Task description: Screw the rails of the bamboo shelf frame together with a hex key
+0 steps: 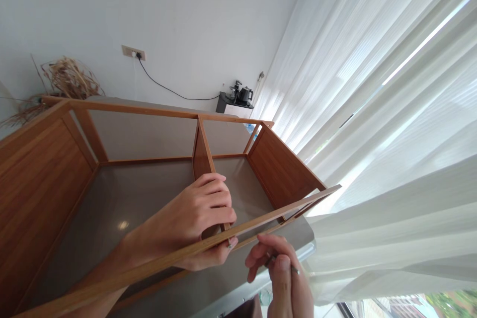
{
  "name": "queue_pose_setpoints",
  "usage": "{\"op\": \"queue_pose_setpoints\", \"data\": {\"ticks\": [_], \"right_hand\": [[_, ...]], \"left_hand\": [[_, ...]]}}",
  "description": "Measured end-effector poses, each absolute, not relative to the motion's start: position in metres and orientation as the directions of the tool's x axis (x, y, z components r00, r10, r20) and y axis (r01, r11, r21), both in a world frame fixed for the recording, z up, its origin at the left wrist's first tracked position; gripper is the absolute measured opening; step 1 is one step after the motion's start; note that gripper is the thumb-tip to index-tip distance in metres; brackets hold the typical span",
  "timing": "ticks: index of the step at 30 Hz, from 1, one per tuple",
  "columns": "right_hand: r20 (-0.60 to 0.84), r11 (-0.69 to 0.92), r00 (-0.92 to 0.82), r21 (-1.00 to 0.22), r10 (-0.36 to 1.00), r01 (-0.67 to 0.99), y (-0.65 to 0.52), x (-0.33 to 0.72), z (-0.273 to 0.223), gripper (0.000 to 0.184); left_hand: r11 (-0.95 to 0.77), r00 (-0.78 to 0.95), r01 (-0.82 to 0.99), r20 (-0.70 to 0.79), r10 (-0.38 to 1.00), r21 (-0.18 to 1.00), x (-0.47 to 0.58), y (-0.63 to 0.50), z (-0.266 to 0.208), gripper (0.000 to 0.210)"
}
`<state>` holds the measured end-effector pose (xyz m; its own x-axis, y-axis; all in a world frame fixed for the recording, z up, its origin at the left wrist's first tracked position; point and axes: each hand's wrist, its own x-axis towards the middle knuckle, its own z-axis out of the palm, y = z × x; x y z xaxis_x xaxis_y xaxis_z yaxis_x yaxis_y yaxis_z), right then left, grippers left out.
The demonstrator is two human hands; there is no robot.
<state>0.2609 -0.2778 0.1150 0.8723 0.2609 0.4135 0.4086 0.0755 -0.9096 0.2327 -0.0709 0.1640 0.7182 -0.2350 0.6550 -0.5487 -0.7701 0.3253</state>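
Observation:
A brown wooden frame with side panels and a middle divider panel lies on a grey tabletop. My left hand is closed round the near end of the divider, where it meets the front rail. Its thumb reaches under that rail, and a small metal screw tip shows beside the thumbnail. Just right of the joint, my right hand is closed on a thin metal piece. Only the ends of that piece show between the fingers, so its kind cannot be made out.
Long white curtains hang along the right. Against the back wall stands a small dark stand with a black kettle; its cord runs to a wall socket. Dried plant stems are at the far left.

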Motion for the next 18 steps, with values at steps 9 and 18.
{"op": "queue_pose_setpoints", "data": {"ticks": [9,18], "right_hand": [[0.390,-0.268,0.727,-0.747,0.565,0.609,-0.306,0.270,0.118,0.056],[0.455,-0.159,0.683,-0.755,0.572,0.636,-0.299,0.264,0.120,0.030]], "left_hand": [[-0.777,0.715,-0.554,0.649,-0.260,0.299,0.233,-0.071,0.164,0.010],[-0.780,0.715,-0.558,0.641,-0.278,0.284,0.230,-0.072,0.167,0.009]]}}
